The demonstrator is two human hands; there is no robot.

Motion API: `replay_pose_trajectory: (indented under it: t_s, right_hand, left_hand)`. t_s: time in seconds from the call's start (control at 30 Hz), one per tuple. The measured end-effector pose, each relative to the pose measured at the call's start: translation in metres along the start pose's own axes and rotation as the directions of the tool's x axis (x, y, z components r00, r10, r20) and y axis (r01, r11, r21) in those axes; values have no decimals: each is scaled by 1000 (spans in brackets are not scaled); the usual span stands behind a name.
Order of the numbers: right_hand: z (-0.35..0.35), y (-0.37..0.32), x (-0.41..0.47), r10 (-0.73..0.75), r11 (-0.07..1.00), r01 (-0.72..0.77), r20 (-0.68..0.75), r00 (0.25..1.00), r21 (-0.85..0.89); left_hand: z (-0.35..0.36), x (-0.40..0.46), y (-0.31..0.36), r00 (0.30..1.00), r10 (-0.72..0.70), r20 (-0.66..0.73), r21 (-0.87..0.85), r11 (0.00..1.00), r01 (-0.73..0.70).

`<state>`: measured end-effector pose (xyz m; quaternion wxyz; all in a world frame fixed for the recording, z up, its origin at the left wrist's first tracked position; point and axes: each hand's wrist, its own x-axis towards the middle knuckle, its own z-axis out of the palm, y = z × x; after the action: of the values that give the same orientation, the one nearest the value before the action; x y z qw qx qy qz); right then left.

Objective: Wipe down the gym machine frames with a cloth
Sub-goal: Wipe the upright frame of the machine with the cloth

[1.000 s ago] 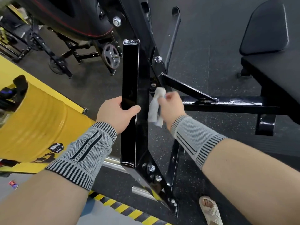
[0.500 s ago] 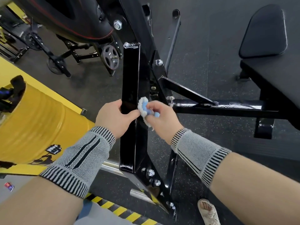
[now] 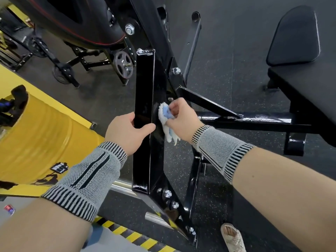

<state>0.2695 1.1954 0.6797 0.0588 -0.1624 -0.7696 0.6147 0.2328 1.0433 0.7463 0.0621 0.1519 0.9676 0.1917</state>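
Both hands are on the same black upright post (image 3: pixel 144 110) of the machine frame. The right hand (image 3: pixel 181 120) pinches a bunched white-and-blue cloth (image 3: pixel 166 120) between thumb and curled fingers and presses it against the right-hand face of the post, with a loose tail of the cloth hanging below the fist. The left hand (image 3: pixel 125 131) grips the post just beside it, thumb lying across the front face and fingers curled round the far edge. Each forearm wears a grey knitted wrist sleeve (image 3: pixel 85 180) with black stripes. A horizontal black bar (image 3: pixel 254 122) runs from the post off to the right, under a dark padded bench (image 3: pixel 309 84). Left of the post stands a yellow drum (image 3: pixel 41 139), and a weight plate (image 3: pixel 124 64) sits further back on the speckled rubber floor (image 3: pixel 227 60).
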Motion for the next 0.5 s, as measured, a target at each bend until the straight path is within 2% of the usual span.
replay_pose_trajectory:
  t_s: [0.07, 0.13, 0.23, 0.3, 0.4, 0.43, 0.5]
  right_hand:
    - [-6, 1, 5, 14, 998, -11, -52, 999, 60]
    - [-15, -11, 16, -4, 996, 20, -177, 984, 88]
    - [-22, -31, 39, -130, 991, 123, -317, 939, -42]
    - [-20, -35, 50, -157, 987, 135, -322, 934, -91]
    - [-9, -26, 40, -92, 995, 97, -289, 953, 6]
    - [-2, -18, 28, -73, 996, 83, -251, 965, 30]
    - [12, 3, -3, -37, 999, 34, -126, 991, -29]
  left_hand:
    - [0, 0, 0, 1000, -6, 4, -11, 1000, 6]
    - [-1, 0, 0, 1000, -16, 6, -26, 1000, 16]
    - [-1, 0, -1, 1000, -8, 9, -19, 1000, 8]
    - [-1, 0, 0, 1000, -5, 11, -21, 1000, 5]
    - [-1, 1, 0, 1000, -8, 18, -30, 1000, 9]
    - [-1, 1, 0, 1000, -13, 20, -30, 999, 13]
    - [-1, 2, -1, 1000, -19, 24, -20, 1000, 20]
